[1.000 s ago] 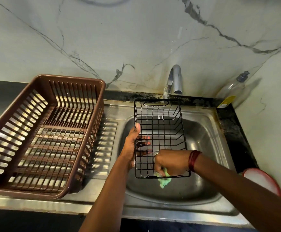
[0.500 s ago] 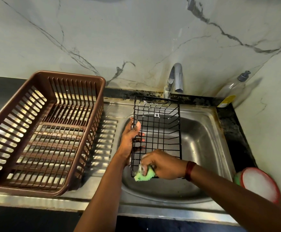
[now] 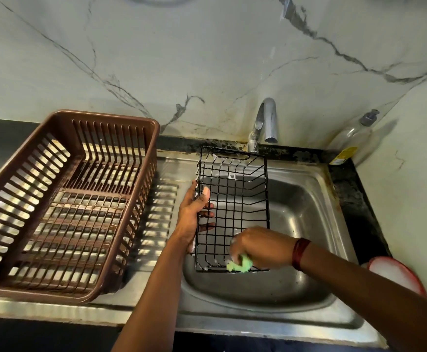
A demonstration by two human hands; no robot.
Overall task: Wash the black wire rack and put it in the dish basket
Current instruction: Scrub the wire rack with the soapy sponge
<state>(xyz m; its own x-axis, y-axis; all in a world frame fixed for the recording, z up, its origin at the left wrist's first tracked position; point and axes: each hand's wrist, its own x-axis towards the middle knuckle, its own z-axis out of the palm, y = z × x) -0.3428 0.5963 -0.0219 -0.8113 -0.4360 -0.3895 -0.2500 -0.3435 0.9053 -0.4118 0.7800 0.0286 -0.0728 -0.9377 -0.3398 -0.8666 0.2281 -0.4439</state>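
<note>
Here, at work beside a brown basket (image 3: 121,119) parked on the drainboard (image 3: 164,199), just left of a steel sink (image 3: 316,204). Holds the black rack (image 3: 235,196) over the basin, handle end toward the wall, near end low and close to the body. Grips its left side with the left hand (image 3: 191,214), thumb over the rim wire, fingers hooked through the grid. Curls the right hand (image 3: 260,247) round a green sponge (image 3: 241,266) and presses it to the rack's near edge. Shows flecks of suds on the wires, so probably mid-scrub, with rinsing and the move to the basket not yet done. Risks a slip, with soapy wire in a one-handed hold apt to twist loose and clatter into the basin, the more so under hard pressure at the corner far from the grip. Could also snag sponge or fingertips in the narrow mesh. Would carry suds into the basket if rinsed in haste. Elsewhere, takes in a red-rimmed dish (image 3: 395,273) at the right edge, a clear pump bottle (image 3: 352,138) in the back corner, a tap (image 3: 268,118) with no water seen running, and a dark red band (image 3: 301,253) on the right wrist. Needs a lift over the basket's tall near wall to land the rack inside.
</note>
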